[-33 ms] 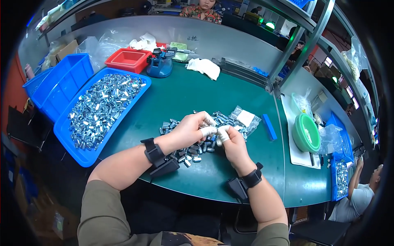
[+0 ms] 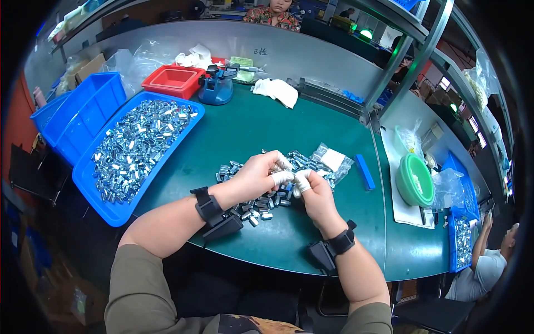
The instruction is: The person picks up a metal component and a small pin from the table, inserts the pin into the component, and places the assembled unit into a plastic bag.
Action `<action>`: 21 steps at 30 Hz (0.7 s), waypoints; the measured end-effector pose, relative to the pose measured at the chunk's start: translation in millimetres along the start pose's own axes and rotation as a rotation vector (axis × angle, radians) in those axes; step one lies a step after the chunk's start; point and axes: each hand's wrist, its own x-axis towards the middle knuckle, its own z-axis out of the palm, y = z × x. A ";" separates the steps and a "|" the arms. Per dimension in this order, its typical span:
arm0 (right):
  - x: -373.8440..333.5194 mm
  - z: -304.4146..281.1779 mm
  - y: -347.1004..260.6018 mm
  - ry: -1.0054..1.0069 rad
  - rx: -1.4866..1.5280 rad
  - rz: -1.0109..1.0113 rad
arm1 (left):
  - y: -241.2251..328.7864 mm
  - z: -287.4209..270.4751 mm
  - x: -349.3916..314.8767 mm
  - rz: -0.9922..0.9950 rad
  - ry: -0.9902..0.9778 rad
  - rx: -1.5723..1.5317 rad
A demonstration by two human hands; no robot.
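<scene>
My left hand (image 2: 256, 175) and my right hand (image 2: 316, 196) meet fingertip to fingertip over a green table (image 2: 267, 128). White wraps cover several fingertips. Together they pinch a small metal part (image 2: 289, 179), which the fingers mostly hide. Right below and around the hands lies a loose pile of small shiny metal parts (image 2: 257, 207). A clear plastic bag (image 2: 334, 161) with a white piece inside lies just beyond my right hand. Each wrist wears a black band with a black device.
A blue tray of metal parts (image 2: 136, 147) sits at the left, with blue bins (image 2: 83, 111) beside it. At the back are a red tray (image 2: 173, 80), a blue clamp device (image 2: 217, 89) and a white cloth (image 2: 276, 91). A blue bar (image 2: 364, 171), a green bowl (image 2: 416, 179) and a seated person (image 2: 484, 267) are at the right.
</scene>
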 end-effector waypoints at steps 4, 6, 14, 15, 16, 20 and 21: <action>0.8 -2.7 0.3 -0.001 -0.018 -0.012 | 0.5 1.8 2.3 0.002 -0.003 0.006; 0.9 -2.2 -0.5 0.001 -0.044 -0.013 | -0.3 1.1 2.7 -0.001 -0.006 0.007; -0.1 6.2 -1.8 -0.003 -0.066 0.000 | -5.4 -5.4 -2.8 0.009 -0.007 0.001; -0.2 5.7 -1.3 0.003 -0.066 0.002 | -5.4 -4.9 -1.5 0.012 -0.009 0.007; -0.3 5.5 -0.5 0.005 -0.055 0.001 | -5.1 -3.8 0.6 0.015 -0.016 0.012; 0.5 -4.0 -0.1 0.062 -0.129 -0.046 | -1.4 3.7 8.2 0.025 -0.004 -0.007; 1.9 -3.7 4.6 0.062 -0.149 -0.092 | -2.7 3.6 7.6 0.054 0.011 -0.015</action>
